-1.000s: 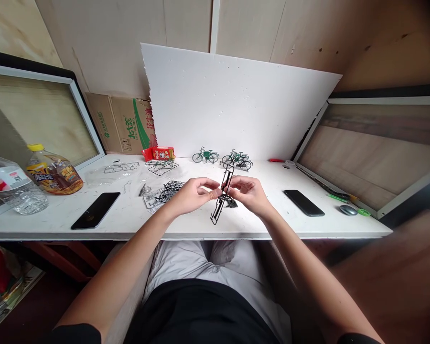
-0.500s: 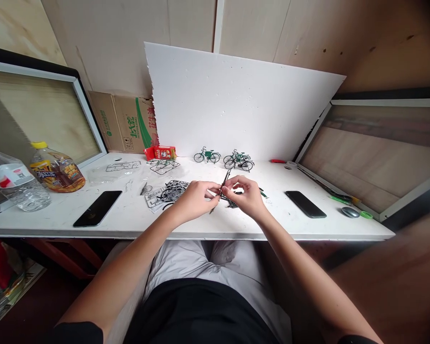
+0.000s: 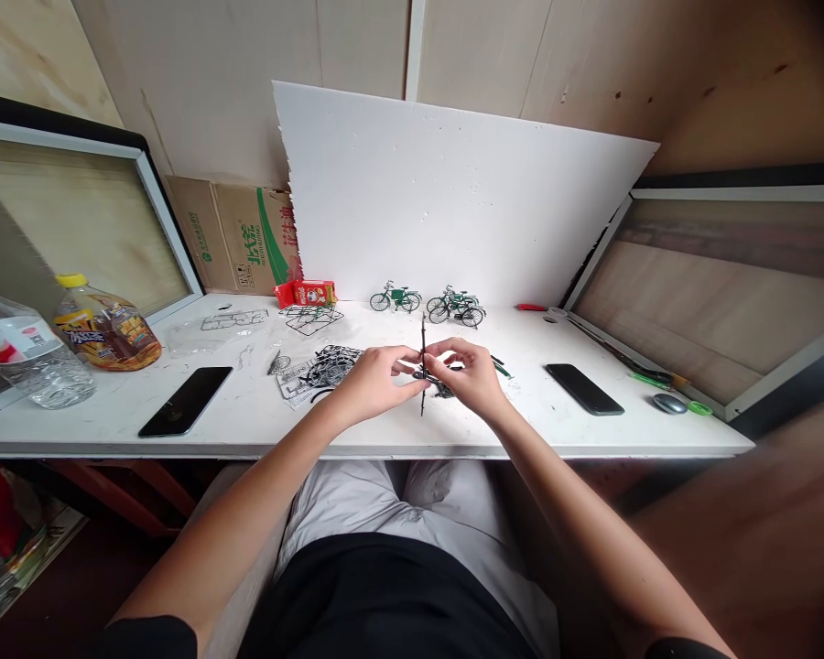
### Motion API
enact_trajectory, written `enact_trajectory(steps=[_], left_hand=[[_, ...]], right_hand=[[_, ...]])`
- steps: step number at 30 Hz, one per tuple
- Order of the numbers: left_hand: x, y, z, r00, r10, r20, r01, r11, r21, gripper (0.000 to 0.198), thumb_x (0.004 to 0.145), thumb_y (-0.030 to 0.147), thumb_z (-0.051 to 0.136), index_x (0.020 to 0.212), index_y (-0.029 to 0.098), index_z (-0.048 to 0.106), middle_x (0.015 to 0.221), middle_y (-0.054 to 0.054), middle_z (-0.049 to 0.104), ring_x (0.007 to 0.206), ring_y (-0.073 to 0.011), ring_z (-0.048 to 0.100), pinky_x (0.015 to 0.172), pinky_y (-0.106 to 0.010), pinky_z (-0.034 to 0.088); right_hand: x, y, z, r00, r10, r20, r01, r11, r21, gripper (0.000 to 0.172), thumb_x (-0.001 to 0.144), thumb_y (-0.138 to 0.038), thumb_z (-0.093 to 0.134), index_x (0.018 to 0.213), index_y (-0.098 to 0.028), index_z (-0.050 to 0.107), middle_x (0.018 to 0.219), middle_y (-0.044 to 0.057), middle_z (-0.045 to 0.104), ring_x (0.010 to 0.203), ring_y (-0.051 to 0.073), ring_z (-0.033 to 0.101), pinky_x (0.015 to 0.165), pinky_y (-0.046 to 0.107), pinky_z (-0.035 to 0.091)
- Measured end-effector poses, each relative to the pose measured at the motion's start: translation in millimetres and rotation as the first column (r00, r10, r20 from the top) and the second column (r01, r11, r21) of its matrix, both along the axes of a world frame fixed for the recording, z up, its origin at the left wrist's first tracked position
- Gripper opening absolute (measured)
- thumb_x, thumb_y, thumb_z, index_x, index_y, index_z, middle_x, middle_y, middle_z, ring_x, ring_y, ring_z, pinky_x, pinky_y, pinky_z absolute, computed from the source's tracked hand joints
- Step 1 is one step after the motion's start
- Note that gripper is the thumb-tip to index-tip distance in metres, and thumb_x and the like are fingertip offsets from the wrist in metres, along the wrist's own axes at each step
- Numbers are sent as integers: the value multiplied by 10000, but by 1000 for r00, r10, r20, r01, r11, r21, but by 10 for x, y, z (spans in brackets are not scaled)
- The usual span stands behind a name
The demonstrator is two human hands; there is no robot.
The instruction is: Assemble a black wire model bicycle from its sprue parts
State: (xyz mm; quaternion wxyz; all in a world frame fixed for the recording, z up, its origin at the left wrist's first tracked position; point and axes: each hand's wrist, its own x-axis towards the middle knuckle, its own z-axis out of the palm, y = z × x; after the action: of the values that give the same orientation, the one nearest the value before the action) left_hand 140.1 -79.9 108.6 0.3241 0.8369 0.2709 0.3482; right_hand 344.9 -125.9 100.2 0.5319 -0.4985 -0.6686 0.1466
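Between my hands, above the desk, a thin dark plastic sprue (image 3: 423,331) stands nearly upright, seen edge-on. My right hand (image 3: 471,373) pinches it from the right with thumb and fingertips. From the left, my left hand (image 3: 379,381) has its thumb and fingertips against the piece, curled around a small gap. Behind my fingers lie dark green parts (image 3: 443,389), partly hidden, and a green strip (image 3: 500,367). To the left is a heap of black model parts (image 3: 328,368) on a printed sheet (image 3: 295,388).
Small green model bicycles (image 3: 395,297) stand at the back before a white foam board (image 3: 453,192). Phones (image 3: 187,401) (image 3: 583,389) lie on both sides. Bottles (image 3: 106,329) stand left; a red box (image 3: 314,293), more sprues (image 3: 310,318), and a silver oval object (image 3: 668,404) are also on the desk.
The dark sprue has turned from a slant to nearly upright in my fingers. Both hands stay in almost the same place.
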Motion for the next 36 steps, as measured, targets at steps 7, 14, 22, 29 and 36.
enact_trajectory(steps=[7,14,22,29,36], left_hand=[[22,60,-43,999,33,36,-31,999,-39,274,858,313,789,1111,210,770,1162,-94,791,997,-263,778,843,-339,634],[66,0,-43,998,3,57,1,998,-64,245,825,232,782,1063,192,742,1105,-85,796,898,-228,784,773,-295,623],[83,51,-113,998,-45,47,48,997,-65,106,853,153,643,947,175,685,949,-80,766,812,-214,766,659,-259,568],[84,81,-111,987,-127,97,138,983,-119,170,962,324,634,983,173,708,1021,-98,779,928,-238,763,779,-294,586],[98,111,-138,992,-84,96,93,990,-102,213,948,374,655,948,172,722,893,-88,765,856,-233,734,765,-312,590]], right_hand=[[-42,-8,-36,999,-52,-13,52,999,-14,233,886,-431,774,934,-209,823,966,79,806,870,248,738,787,391,587],[-64,-24,-47,1000,-5,27,5,1000,-8,161,887,-352,745,898,-208,815,902,60,798,825,229,724,757,371,576],[-90,-24,-93,992,-41,120,25,991,134,59,891,-259,729,841,-238,749,869,35,752,929,239,640,849,403,514],[-22,22,-83,989,25,145,-41,993,114,97,916,-263,715,823,-235,717,868,32,741,939,231,615,844,390,500],[3,32,-75,991,63,116,-71,995,64,191,950,-368,704,821,-231,733,866,46,736,921,231,630,847,398,511]])
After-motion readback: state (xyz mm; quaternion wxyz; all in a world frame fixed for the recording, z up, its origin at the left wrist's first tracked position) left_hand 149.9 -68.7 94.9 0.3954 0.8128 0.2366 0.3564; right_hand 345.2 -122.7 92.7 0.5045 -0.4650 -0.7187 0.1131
